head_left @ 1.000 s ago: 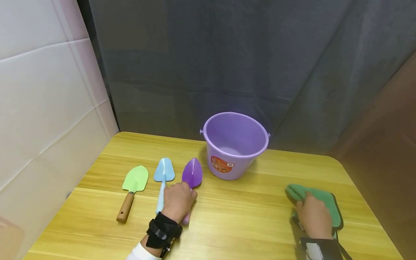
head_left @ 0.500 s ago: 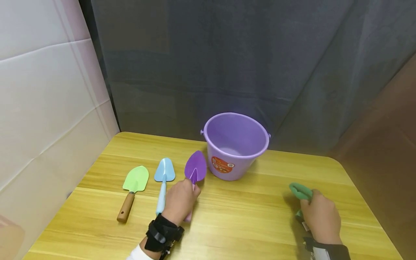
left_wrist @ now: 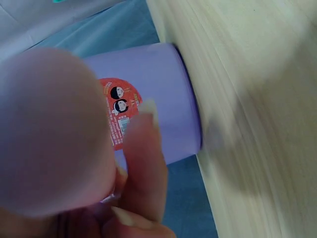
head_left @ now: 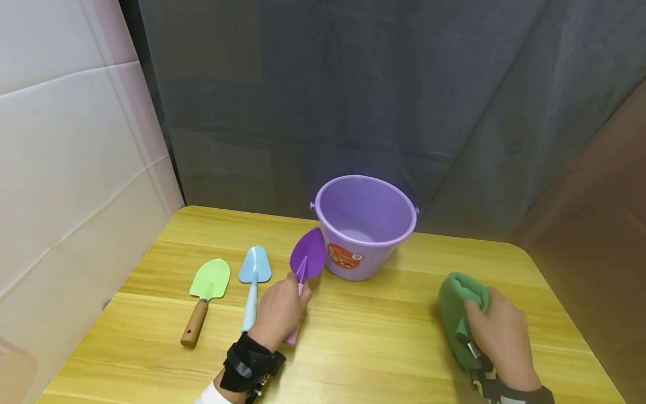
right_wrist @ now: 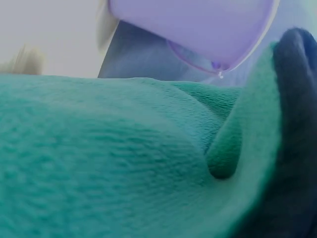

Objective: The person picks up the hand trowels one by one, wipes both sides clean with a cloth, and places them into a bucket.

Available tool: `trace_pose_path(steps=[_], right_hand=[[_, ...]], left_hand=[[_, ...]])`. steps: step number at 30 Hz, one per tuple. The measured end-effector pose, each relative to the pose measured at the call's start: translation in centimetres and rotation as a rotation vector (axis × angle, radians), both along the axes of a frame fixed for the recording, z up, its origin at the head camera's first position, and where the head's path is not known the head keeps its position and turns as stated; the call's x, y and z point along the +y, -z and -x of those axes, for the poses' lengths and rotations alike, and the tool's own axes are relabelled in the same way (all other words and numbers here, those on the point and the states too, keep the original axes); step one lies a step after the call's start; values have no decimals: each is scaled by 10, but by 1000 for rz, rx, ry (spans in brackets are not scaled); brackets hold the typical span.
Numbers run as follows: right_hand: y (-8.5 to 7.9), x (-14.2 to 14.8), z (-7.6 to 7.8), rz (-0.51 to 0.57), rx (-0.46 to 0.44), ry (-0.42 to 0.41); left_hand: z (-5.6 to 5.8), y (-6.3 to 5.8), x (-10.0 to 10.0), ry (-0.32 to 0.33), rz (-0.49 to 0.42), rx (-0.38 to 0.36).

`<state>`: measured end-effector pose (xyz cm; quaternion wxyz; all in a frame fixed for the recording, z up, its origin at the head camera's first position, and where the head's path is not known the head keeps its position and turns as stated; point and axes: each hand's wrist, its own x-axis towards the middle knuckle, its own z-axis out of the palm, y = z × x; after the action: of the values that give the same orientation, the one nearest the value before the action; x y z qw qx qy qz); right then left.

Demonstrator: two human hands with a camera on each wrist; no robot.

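Observation:
My left hand (head_left: 280,314) grips the pink handle of a purple trowel (head_left: 308,253), whose blade points away and is tipped up beside the purple bucket (head_left: 372,261). The blade overlaps the bucket's left side in the head view. Blurred fingers (left_wrist: 146,168) stand before the bucket's red label in the left wrist view. At the right, my right hand (head_left: 504,339) grips a folded green cloth (head_left: 451,314) with dark trim and a small white tag, held on edge. Plush cloth fills most of the right wrist view, with the bucket beyond it.
Left of my left hand, a light blue trowel (head_left: 255,266) and a green trowel (head_left: 211,278) with a wooden handle lie on the wooden table (head_left: 373,348). A grey curtain (head_left: 303,112) hangs behind, with a white panel (head_left: 75,140) at the left.
My left hand has tilted the purple trowel's blade up and toward the bucket. The right hand has picked up the green cloth, which lay flat, and turned it on edge.

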<state>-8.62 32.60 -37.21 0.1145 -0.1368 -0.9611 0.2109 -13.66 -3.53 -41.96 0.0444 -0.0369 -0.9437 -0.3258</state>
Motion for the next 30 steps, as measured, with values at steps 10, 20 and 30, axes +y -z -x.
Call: trace_pose_path(steps=[10,20,30], right_hand=[[-14,-9,-1,201,-65,-34],[-25,-29,-11,366,-71,-42],[-40,-56,-24,462,-8,-24]], left_hand=[[0,-12,-8,60,-182,-131],[1,-31,-29,92,-370,-253],[-11,-45,-25,220,-464,-286]])
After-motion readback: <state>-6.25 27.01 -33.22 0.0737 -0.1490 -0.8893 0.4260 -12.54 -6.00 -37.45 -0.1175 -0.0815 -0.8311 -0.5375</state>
